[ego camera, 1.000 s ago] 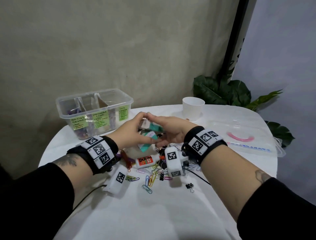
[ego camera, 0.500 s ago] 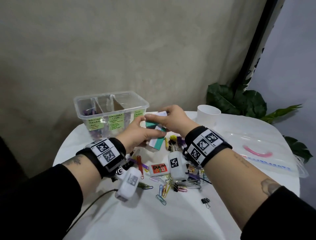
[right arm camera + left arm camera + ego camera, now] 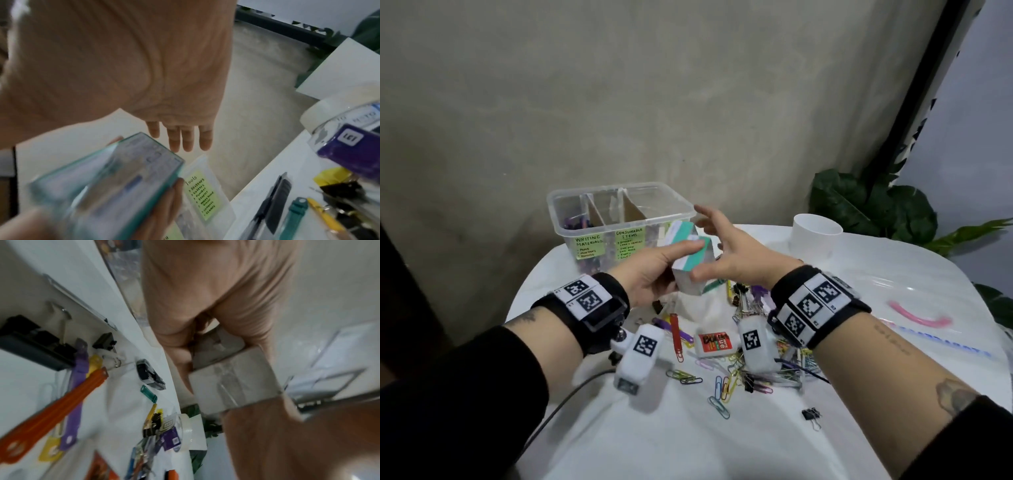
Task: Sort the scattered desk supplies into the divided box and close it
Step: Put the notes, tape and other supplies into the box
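A teal-and-white stack of small packs [image 3: 690, 262] is in the air just in front of the clear divided box [image 3: 619, 219]. My left hand [image 3: 664, 263] grips it, thumb on top and fingers underneath. In the left wrist view those fingers wrap the pack's pale end [image 3: 232, 381]. My right hand [image 3: 722, 243] is beside the pack with its fingers spread and straight; only the thumb touches the lower corner. In the right wrist view the fingers [image 3: 185, 138] point away, past the pack [image 3: 107, 178], towards the box's green "Tools" label [image 3: 200, 194].
Paper clips [image 3: 722, 387], a glue bottle [image 3: 714, 344], coloured tags [image 3: 675, 330] and binder clips [image 3: 811, 414] are scattered on the white table under my wrists. A white cup [image 3: 815, 236] and the clear lid [image 3: 921, 318] lie to the right. A plant [image 3: 869, 205] stands behind.
Both hands lifted the pack up and towards the box. My right hand let go of it and spread its fingers, while the left kept its grip.
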A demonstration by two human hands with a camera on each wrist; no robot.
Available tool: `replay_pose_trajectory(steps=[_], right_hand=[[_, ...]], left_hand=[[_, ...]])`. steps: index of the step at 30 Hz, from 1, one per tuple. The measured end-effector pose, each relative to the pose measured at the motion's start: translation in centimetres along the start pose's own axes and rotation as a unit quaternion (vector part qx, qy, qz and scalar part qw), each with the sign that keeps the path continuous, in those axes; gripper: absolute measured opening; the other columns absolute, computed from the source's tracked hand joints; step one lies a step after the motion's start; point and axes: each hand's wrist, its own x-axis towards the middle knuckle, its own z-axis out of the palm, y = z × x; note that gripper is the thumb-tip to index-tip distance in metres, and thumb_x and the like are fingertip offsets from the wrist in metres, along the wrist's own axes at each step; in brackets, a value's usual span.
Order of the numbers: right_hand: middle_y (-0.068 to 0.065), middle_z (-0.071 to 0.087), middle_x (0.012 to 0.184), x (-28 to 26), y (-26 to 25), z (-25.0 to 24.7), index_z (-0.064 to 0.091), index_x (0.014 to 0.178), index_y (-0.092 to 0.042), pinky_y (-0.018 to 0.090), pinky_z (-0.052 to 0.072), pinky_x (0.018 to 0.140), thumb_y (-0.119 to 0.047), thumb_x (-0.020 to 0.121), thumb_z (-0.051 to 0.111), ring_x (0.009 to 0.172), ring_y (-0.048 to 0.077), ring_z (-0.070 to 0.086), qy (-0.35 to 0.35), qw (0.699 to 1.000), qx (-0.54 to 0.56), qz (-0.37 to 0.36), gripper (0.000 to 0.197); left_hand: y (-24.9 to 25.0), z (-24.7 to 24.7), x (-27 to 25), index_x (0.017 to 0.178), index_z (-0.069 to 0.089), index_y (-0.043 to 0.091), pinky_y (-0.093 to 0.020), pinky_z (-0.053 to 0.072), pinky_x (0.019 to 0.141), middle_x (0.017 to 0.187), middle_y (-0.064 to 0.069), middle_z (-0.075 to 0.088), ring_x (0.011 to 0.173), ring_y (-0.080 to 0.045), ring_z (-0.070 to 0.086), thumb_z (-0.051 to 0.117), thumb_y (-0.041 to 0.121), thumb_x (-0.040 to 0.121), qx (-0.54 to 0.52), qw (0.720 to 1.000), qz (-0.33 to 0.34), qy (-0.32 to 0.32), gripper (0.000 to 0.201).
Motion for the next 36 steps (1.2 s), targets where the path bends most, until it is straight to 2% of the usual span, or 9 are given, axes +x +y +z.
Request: replay_pose_trajectory(steps=[4, 9, 15, 21, 25, 29, 32, 34, 36], right_hand=[[-0.001, 0.040, 0.151, -0.1, 0.3, 1.4, 0.001, 0.155, -0.028, 0.026, 0.042, 0.109, -0.036, 0.050, 0.097, 0.134, 0.011, 0.044, 0.006, 0.995, -0.094, -0.038, 0.143], [-0.006, 0.063, 0.117, 0.4, 0.3, 1.8, 0.037, 0.129, -0.027, 0.031, 0.060, 0.082, -0.015, 0.054, 0.092, 0.107, 0.010, 0.064, 0.116, 0.990, -0.036, -0.072, 0.094], [-0.006, 0.062, 0.122, 0.2, -0.5, 2.2, 0.036, 0.127, -0.024, 0.027, 0.061, 0.080, -0.019, 0.052, 0.098, 0.109, 0.009, 0.065, 0.102, 0.993, 0.000, -0.056, 0.098], [0.009, 0.059, 0.135, 0.7, -1.5, -0.4, 0.039, 0.147, -0.020, 0.044, 0.054, 0.098, 0.020, 0.067, 0.077, 0.122, 0.025, 0.061, -0.087, 0.971, 0.224, 0.008, 0.097], [0.010, 0.060, 0.134, 2.1, -2.6, -2.2, 0.039, 0.148, -0.016, 0.035, 0.059, 0.087, 0.028, 0.072, 0.065, 0.118, 0.024, 0.064, -0.167, 0.970, 0.178, 0.008, 0.091], [0.015, 0.063, 0.125, 4.0, -2.9, -3.3, 0.049, 0.131, -0.010, 0.036, 0.057, 0.093, 0.018, 0.067, 0.078, 0.116, 0.026, 0.065, -0.013, 0.991, 0.132, -0.020, 0.076], [-0.001, 0.060, 0.113, 6.1, -3.0, -3.9, 0.046, 0.126, -0.014, 0.018, 0.057, 0.077, 0.013, 0.067, 0.082, 0.100, 0.010, 0.065, 0.156, 0.979, 0.130, -0.034, 0.074], [-0.002, 0.058, 0.113, 8.3, -2.6, -4.1, 0.043, 0.125, -0.017, 0.019, 0.056, 0.082, 0.008, 0.066, 0.085, 0.100, 0.008, 0.062, 0.203, 0.975, 0.085, -0.036, 0.077], [0.003, 0.053, 0.124, 10.5, -2.2, -3.7, 0.042, 0.125, -0.020, 0.034, 0.053, 0.097, 0.000, 0.064, 0.087, 0.113, 0.019, 0.056, 0.205, 0.978, -0.020, -0.026, 0.079]], left_hand=[[1.1, 0.2, 0.0, 0.102, 0.070, 0.012, -0.035, 0.062, 0.071, 0.094, -0.011, 0.076, 0.077, -0.020, 0.074, 0.070, 0.022, 0.087, -0.069, 0.998, -0.002, 0.010, 0.018], [2.0, -0.3, 0.2, 0.109, 0.070, 0.010, -0.032, 0.061, 0.075, 0.104, -0.011, 0.073, 0.084, -0.021, 0.072, 0.049, 0.058, 0.092, -0.092, 0.996, -0.012, -0.016, 0.055], [2.1, -1.8, -0.2, 0.124, 0.062, 0.006, -0.041, 0.055, 0.085, 0.114, -0.019, 0.066, 0.099, -0.033, 0.064, 0.070, 0.033, 0.083, 0.073, 0.994, -0.014, -0.075, 0.049], [3.6, -3.5, -0.3, 0.122, 0.060, 0.008, -0.026, 0.061, 0.066, 0.098, -0.013, 0.071, 0.080, -0.020, 0.071, 0.064, 0.026, 0.083, 0.087, 0.989, -0.035, -0.110, 0.043], [4.9, -3.5, -0.8, 0.114, 0.062, 0.014, -0.022, 0.057, 0.066, 0.094, -0.008, 0.072, 0.079, -0.016, 0.069, 0.064, 0.029, 0.081, 0.185, 0.973, -0.035, -0.137, 0.036], [6.0, -3.3, 1.2, 0.107, 0.065, 0.009, -0.033, 0.058, 0.074, 0.078, 0.000, 0.070, 0.070, -0.013, 0.067, 0.057, 0.058, 0.082, 0.163, 0.982, 0.100, 0.011, 0.057], [6.5, -4.0, 2.8, 0.105, 0.063, 0.019, -0.036, 0.055, 0.084, 0.095, 0.004, 0.067, 0.088, -0.015, 0.064, 0.056, 0.049, 0.093, 0.299, 0.908, 0.237, 0.175, 0.033], [6.2, -4.8, 3.3, 0.115, 0.060, 0.025, -0.037, 0.051, 0.091, 0.109, 0.004, 0.064, 0.101, -0.017, 0.060, 0.063, 0.041, 0.091, 0.509, 0.808, 0.215, 0.201, 0.029], [5.4, -5.3, 3.6, 0.125, 0.056, 0.030, -0.044, 0.045, 0.098, 0.121, -0.001, 0.062, 0.113, -0.026, 0.056, 0.062, 0.039, 0.090, 0.660, 0.714, 0.134, 0.191, 0.037]])
